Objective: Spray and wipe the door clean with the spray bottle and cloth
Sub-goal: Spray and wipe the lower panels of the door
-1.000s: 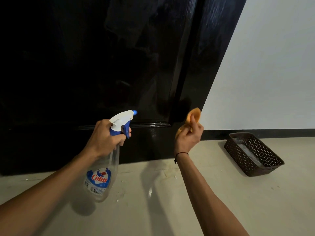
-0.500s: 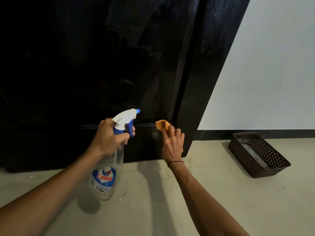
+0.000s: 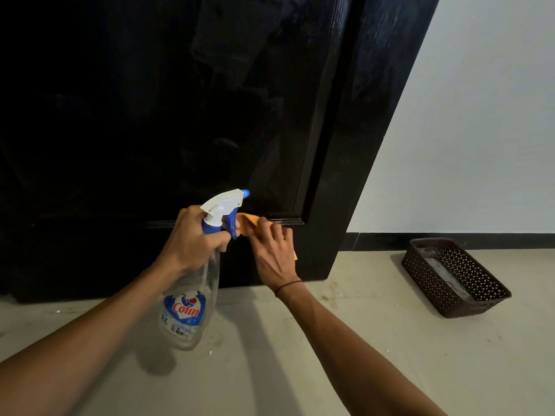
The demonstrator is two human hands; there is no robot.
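Head view: your left hand (image 3: pixel 192 238) is curled round the neck of the clear spray bottle (image 3: pixel 192 292), with a finger at the blue trigger and the white nozzle pointing right, toward the door. The bottle hangs tilted, its body lower and to the left, with the blue and red label facing you above the floor (image 3: pixel 375 355). Your right hand (image 3: pixel 273 250) lies with its fingers loosely spread over the orange cloth (image 3: pixel 247 223), pressing it against the glossy black door (image 3: pixel 180 115) at the horizontal moulding that closes off the lower edge of the raised panel. The cloth shows mostly at your fingertips, just beside the trigger, and a small corner peeks out at the right side of your palm. Your two hands are close together, nearly touching in this view. The door's right edge runs diagonally up to the right, and its bottom corner meets the floor just right of your right wrist. Beyond that edge is the white wall (image 3: pixel 480 130) with a black skirting strip (image 3: pixel 420 241) along its base. A dark brown perforated basket (image 3: pixel 468 271) sits on the floor near the skirting, well apart from your hands, with open floor between it and the door. Small pale specks are scattered on the floor below the bottle.
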